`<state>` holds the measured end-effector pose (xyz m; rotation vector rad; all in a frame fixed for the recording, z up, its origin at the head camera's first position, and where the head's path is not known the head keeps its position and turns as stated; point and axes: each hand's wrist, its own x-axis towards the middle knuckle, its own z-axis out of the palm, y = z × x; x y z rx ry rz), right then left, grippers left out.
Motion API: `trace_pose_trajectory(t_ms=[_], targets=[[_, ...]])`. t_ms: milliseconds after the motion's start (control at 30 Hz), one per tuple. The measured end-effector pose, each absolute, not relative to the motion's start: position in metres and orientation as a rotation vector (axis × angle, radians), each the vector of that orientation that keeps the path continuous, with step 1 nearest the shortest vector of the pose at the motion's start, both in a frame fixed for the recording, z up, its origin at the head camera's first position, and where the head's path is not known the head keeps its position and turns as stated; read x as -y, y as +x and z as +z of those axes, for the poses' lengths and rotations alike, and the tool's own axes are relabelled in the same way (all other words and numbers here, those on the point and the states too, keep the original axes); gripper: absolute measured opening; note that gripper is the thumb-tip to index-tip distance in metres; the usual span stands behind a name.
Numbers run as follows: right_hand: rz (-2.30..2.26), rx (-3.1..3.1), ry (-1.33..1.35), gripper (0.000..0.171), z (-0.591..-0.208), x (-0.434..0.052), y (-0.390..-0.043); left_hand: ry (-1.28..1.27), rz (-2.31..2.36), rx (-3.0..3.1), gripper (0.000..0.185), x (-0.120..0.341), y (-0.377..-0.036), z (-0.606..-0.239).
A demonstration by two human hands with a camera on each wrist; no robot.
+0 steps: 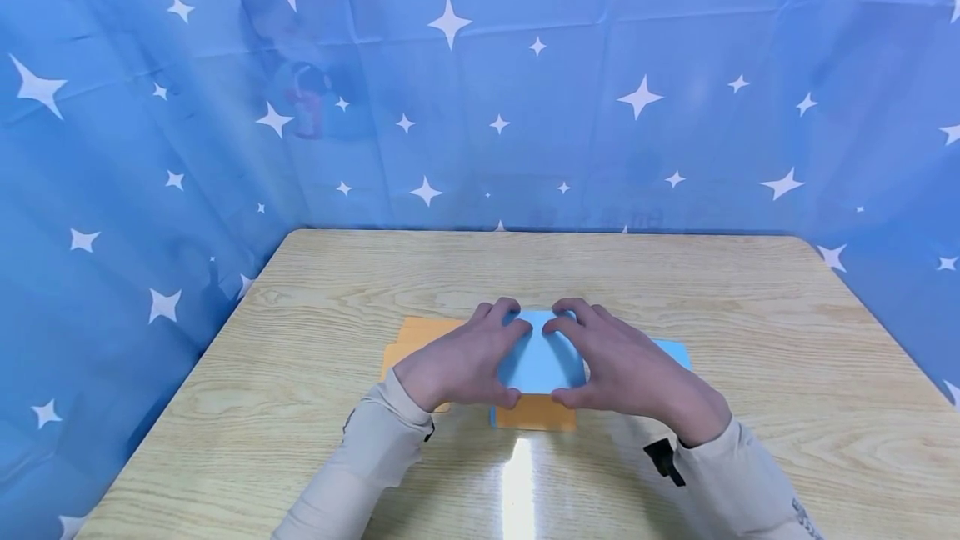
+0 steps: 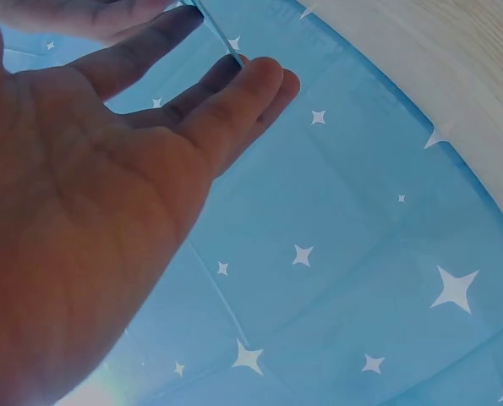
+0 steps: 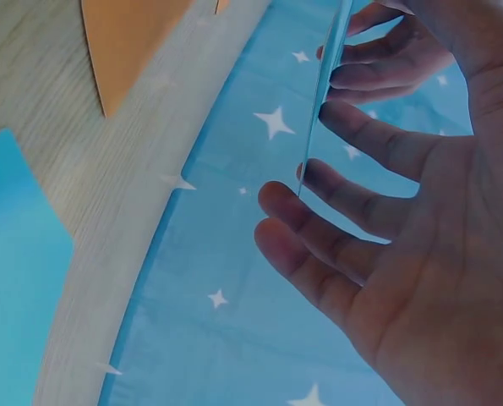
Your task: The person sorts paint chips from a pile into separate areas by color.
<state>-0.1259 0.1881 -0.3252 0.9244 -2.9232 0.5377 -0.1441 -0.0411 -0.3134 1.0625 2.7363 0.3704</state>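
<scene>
A light blue card (image 1: pixel 543 361) is held by its edges between my two hands, above the table. My left hand (image 1: pixel 476 361) grips its left side, with fingertips at the far edge and the thumb near the close edge. On its right side my right hand (image 1: pixel 618 361) holds it in a mirrored way. Both wrist views show the card nearly edge-on, as a thin blue strip (image 3: pixel 325 85) among the fingertips. Beneath it, an orange card (image 1: pixel 535 412) shows, with a sliver of blue along its left side.
Orange cards (image 1: pixel 420 332) lie on the wooden table (image 1: pixel 247 407) left of my left hand, partly covered by it. Another blue card (image 1: pixel 675 351) sticks out behind my right hand. A blue curtain (image 1: pixel 525 148) with white stars hangs behind the table and along its sides.
</scene>
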Motion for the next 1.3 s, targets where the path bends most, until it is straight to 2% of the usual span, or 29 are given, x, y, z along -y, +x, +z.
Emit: trace_pose_trajectory(t_ms=[600,1033,1300], targets=[[0.589,2.947,0.832,0.065,-0.312,-0.229,-0.120,1.151,0.415,-2.745,0.066,0.003,-0.149,-0.307],[0.683,3.022,0.764,0.068,-0.303,-0.297,-0.117,1.225,0.324,-2.776,0.061,-0.066,-0.154,-0.300],[0.694,3.054,0.722,0.067,-0.310,-0.318,-0.119,1.254,0.141,-2.797,0.062,-0.092,-0.159,-0.306]])
